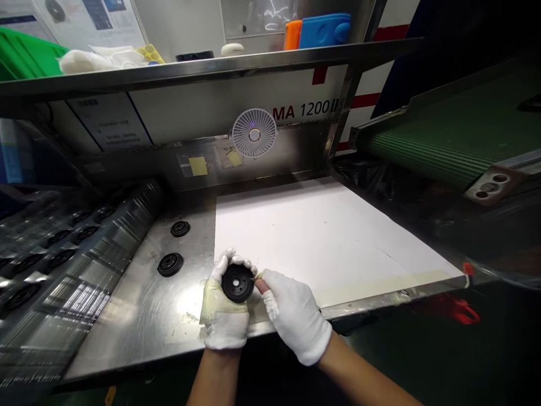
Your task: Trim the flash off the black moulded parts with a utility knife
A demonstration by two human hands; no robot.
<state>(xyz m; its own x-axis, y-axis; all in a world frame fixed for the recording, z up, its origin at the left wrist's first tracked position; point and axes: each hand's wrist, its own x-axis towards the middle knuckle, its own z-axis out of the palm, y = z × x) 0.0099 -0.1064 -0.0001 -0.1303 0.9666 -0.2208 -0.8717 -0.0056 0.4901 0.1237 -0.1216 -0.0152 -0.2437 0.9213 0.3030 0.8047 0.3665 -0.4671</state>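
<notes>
My left hand [226, 307], in a white glove with a yellowish palm, is closed around a black round wheel-like part [237, 282] with a centre hole and smaller holes around it. My right hand [291, 310], also gloved in white with a bare fingertip showing, is pinched at the right rim of that part. A small thin tip shows between those fingers, too small to name. To the left, two more black round parts, one nearer [170, 264] and one farther [180, 228], lie on the metal table [139, 304].
A white sheet [304, 231] covers the table's right side. Stacked clear trays [97, 270] with black round parts stand at left, blurred. A small fan [254, 133] hangs below the shelf [190, 70]. A green conveyor belt [439, 135] is at right.
</notes>
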